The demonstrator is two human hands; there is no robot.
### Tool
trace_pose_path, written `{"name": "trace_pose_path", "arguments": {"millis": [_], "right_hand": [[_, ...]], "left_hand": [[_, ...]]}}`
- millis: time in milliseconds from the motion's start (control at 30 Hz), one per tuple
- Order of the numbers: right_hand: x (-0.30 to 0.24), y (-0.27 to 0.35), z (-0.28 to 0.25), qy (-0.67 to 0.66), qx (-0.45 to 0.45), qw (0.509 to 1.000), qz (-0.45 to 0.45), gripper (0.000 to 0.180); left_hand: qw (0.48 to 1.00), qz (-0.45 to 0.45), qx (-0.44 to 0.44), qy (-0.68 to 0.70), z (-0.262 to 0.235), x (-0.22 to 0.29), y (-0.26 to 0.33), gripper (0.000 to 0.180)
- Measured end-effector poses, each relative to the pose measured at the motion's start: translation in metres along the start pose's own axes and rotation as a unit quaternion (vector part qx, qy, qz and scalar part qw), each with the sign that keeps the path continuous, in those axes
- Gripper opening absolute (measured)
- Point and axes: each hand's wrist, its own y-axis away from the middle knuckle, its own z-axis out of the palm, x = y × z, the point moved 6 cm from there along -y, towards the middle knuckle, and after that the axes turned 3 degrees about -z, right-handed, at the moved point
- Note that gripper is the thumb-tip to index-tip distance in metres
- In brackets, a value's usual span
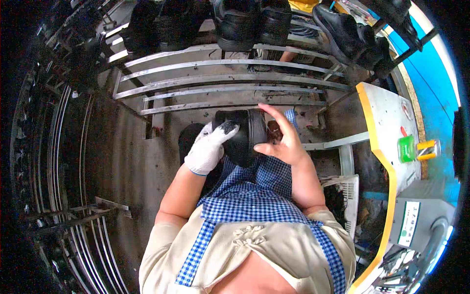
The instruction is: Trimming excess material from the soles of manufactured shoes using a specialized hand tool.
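A black shoe point(238, 139) is held in front of my lap, its dark sole edge turned to the right. My left hand point(205, 149) wears a white glove with black stains on the thumb. It grips the shoe from the left, with the thumb laid over the upper. Bare, my right hand point(286, 139) spans the sole side, index fingertip near the far end and thumb against the nearer part. The other right fingers are partly hidden. Below the shoe lies my blue-and-white checked apron point(249, 198).
Ahead stands a metal-barred rack point(220, 78) with several black shoes point(236, 24) along its top. At right, a yellow-edged white table point(387, 112) carries a green container point(406, 148) and a grey machine point(423, 210). A white crate point(351, 196) sits beside it. More metal racks point(93, 245) line the left.
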Motion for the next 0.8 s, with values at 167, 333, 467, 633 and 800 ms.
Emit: {"name": "trace_pose_path", "arguments": {"millis": [167, 333, 467, 633, 800], "right_hand": [[-0.034, -0.003, -0.011, 0.124, 0.030, 0.989, -0.072, 0.045], [-0.047, -0.013, -0.001, 0.145, 0.013, 0.983, -0.112, 0.033], [-0.057, -0.016, 0.007, 0.210, 0.010, 0.964, -0.161, 0.029], [-0.054, -0.016, 0.018, 0.322, -0.007, 0.931, -0.172, 0.018], [-0.033, -0.012, 0.008, 0.112, 0.069, 0.984, -0.119, 0.008]], "left_hand": [[0.996, -0.079, 0.037, -0.031, 0.007, 0.001, 0.008, 0.036], [0.993, -0.001, 0.018, -0.118, 0.011, 0.010, 0.010, 0.039], [0.989, 0.042, -0.008, -0.139, 0.014, 0.016, 0.009, 0.031], [0.963, 0.071, -0.030, -0.259, 0.013, 0.021, 0.010, 0.040], [0.978, 0.027, 0.025, -0.207, 0.009, 0.007, 0.011, 0.023]]}}
